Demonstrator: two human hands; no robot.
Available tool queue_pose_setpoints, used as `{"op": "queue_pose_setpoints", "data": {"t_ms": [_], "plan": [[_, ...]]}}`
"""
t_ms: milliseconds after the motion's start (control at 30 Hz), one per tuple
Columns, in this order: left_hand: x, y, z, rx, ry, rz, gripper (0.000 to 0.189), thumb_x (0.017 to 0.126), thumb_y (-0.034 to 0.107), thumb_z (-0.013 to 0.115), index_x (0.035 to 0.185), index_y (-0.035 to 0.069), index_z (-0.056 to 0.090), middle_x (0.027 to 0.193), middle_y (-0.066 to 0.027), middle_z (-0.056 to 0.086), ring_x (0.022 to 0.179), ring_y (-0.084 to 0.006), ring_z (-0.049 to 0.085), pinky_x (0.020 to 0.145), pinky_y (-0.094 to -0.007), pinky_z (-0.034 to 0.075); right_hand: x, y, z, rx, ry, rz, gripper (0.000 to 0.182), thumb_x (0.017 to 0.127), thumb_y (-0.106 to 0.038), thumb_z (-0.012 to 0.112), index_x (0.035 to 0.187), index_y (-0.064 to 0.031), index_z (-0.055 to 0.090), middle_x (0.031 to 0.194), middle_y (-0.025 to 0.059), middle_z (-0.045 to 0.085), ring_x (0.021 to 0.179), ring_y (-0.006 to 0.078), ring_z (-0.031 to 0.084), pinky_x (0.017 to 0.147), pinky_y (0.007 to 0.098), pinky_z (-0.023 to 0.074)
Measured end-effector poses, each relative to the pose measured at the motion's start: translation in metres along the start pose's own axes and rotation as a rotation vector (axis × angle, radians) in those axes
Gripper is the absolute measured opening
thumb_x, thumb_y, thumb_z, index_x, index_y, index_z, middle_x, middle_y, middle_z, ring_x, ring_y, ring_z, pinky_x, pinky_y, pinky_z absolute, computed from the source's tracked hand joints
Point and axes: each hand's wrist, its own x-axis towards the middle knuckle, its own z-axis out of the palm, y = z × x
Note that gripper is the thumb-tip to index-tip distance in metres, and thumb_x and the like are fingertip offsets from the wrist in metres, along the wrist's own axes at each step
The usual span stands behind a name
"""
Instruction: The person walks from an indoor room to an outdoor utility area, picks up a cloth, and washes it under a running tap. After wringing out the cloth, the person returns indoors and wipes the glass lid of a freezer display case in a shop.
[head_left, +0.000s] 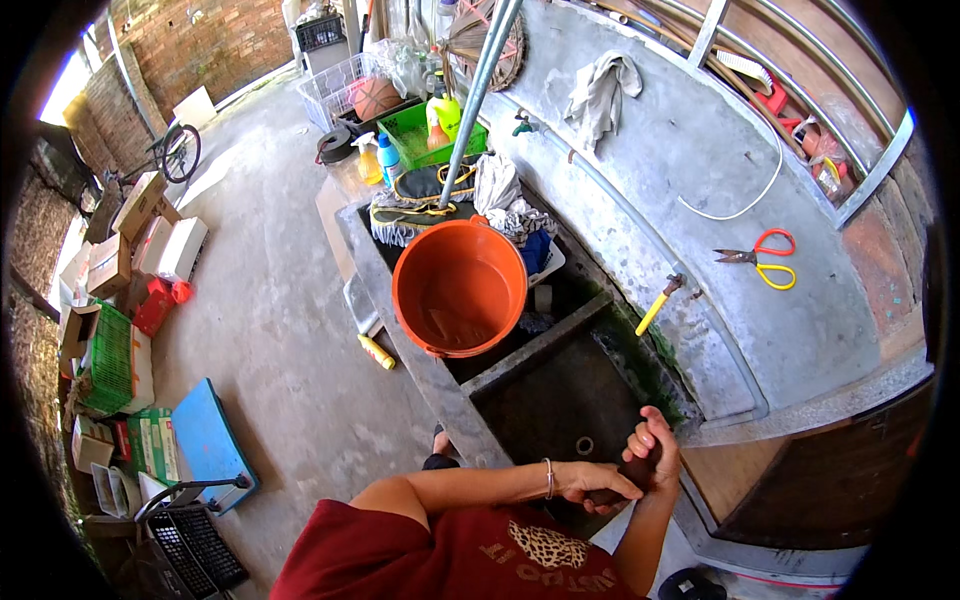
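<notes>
My left hand (596, 482), with a bracelet at the wrist, and my right hand (658, 454) are together over the near basin of a concrete sink (544, 349). Both close around a dark reddish-brown object (639, 471), mostly hidden by fingers; its kind is unclear. A round drain hole (584, 445) shows in the basin floor beside them. Farther along the sink, an orange plastic bucket (459, 289) stands upright over the far basin, with a little liquid visible inside. A tap with a yellow hose piece (654, 311) projects from the wall beyond my hands.
Scissors with red and yellow handles (757, 257) hang on the wall. Mop heads (420, 202), cloths (501, 187) and a green crate (420, 144) lie beyond the bucket. A yellow bottle (376, 352), a blue folding table (214, 442) and cardboard boxes (109, 262) occupy the floor at left.
</notes>
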Motion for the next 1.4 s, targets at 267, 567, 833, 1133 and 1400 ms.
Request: {"op": "queue_pose_setpoints", "data": {"t_ms": [267,567,833,1133,1400], "plan": [[0.052,-0.067,-0.088,0.752,1.058,0.067,0.074,0.061,0.039,0.07,0.11,-0.005,0.038,0.098,-0.0246,0.057,0.092,-0.035,0.057,0.078,-0.0391,0.046,0.074,0.093,-0.059,-0.73,0.506,-0.21,0.012,0.088,-0.009,0.046,0.088,-0.0005,0.054,0.051,0.0053,0.045,0.037,0.0144,0.043,0.036,0.0288,0.0374],[0.04,-0.088,-0.098,1.144,1.095,-0.069,0.06,0.072,0.037,0.061,0.112,0.002,0.033,0.093,-0.0231,0.06,0.085,-0.0382,0.059,0.076,-0.0431,0.046,0.101,0.133,-0.13,-0.249,0.989,0.119,0.021,0.088,-0.016,0.05,0.1,0.0003,0.05,0.067,0.0075,0.051,0.052,0.017,0.048,0.05,0.0328,0.0449],[0.011,-0.036,-0.062,-0.572,0.309,0.21,0.026,0.081,0.032,0.059,0.09,0.009,0.053,0.074,-0.0049,0.055,0.059,-0.017,0.051,0.054,-0.0291,0.042,0.035,0.049,-0.065,0.214,-0.033,-0.029,0.072,0.082,-0.064,0.033,0.126,-0.008,0.036,0.113,0.0154,0.051,0.094,0.0307,0.055,0.081,0.0426,0.0458],[0.014,-0.013,0.021,-0.847,-0.042,0.462,0.044,0.083,0.031,0.054,0.117,0.005,0.043,0.103,-0.0127,0.054,0.074,-0.0209,0.051,0.069,-0.0321,0.046,0.034,0.024,-0.009,0.615,-0.553,-0.46,0.058,0.088,-0.053,0.033,0.131,-0.0144,0.036,0.135,0.0167,0.032,0.121,0.0354,0.037,0.097,0.0524,0.032],[-0.006,-0.006,0.053,-0.656,-0.074,0.432,0.046,0.08,0.027,0.059,0.116,0.004,0.042,0.102,-0.0124,0.051,0.074,-0.0188,0.051,0.065,-0.029,0.045,-0.018,-0.011,0.041,0.358,-0.443,-0.568,0.029,0.089,-0.034,0.047,0.1,-0.0066,0.047,0.082,0.0043,0.045,0.079,0.0182,0.049,0.073,0.0389,0.052]]}}
